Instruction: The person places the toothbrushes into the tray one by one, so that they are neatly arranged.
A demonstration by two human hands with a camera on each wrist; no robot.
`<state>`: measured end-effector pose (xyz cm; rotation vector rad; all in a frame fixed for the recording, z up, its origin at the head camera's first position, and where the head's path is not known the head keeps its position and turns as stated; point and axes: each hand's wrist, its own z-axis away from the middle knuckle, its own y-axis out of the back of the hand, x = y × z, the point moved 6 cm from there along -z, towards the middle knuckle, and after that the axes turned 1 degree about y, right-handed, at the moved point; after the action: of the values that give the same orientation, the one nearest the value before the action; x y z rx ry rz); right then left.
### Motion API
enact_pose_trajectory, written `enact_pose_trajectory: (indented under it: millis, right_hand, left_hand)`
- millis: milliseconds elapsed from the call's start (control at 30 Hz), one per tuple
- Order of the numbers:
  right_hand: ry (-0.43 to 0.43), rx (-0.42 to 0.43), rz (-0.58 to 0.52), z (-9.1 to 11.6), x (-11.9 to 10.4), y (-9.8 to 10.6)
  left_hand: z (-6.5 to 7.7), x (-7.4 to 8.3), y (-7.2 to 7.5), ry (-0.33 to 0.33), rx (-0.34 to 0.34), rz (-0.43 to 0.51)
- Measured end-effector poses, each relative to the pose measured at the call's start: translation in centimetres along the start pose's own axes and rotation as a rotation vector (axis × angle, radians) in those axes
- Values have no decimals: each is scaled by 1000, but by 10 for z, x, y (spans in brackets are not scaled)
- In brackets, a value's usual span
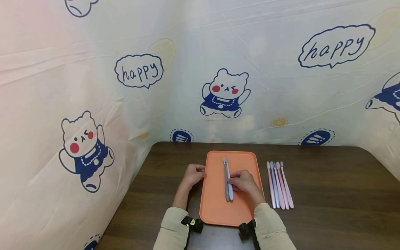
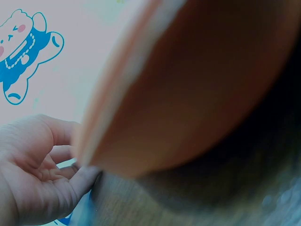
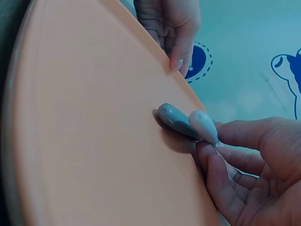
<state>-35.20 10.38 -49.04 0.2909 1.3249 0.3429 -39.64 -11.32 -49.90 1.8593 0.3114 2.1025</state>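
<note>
An orange tray (image 1: 215, 211) lies on the table, and my left hand (image 1: 194, 175) holds its left edge between fingers and thumb. The left wrist view shows the thumb and fingertips right at the tray's rim (image 2: 110, 108). A grey toothbrush (image 1: 226, 185) rests lengthwise on the tray. Just right of it is a pale blue-white toothbrush (image 1: 231, 193), which my right hand (image 1: 245, 182) pinches by the handle. Both brush heads point to the far side. In the right wrist view, the pale handle (image 3: 203, 126) overlaps the grey one (image 3: 176, 118) near the thumb and forefinger.
To the right of the tray, several pink and blue toothbrushes (image 1: 282, 192) lie side by side on the dark wooden table (image 1: 337, 187). A printed curtain (image 1: 265, 90) with bears and speech bubbles hangs behind the table and along its left side.
</note>
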Motion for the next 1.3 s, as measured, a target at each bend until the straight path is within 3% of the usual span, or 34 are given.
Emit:
enact_pose_trajectory:
  millis: [767, 1000, 1300]
  right_hand:
    - [19, -40, 26, 8, -1, 3]
    - [58, -67, 24, 13, -1, 7]
    - [186, -147, -45, 17, 1, 16]
  left_hand:
    - [0, 0, 0, -13, -2, -2]
    - [-1, 1, 0, -9, -6, -4]
    - [1, 1, 0, -20, -2, -8]
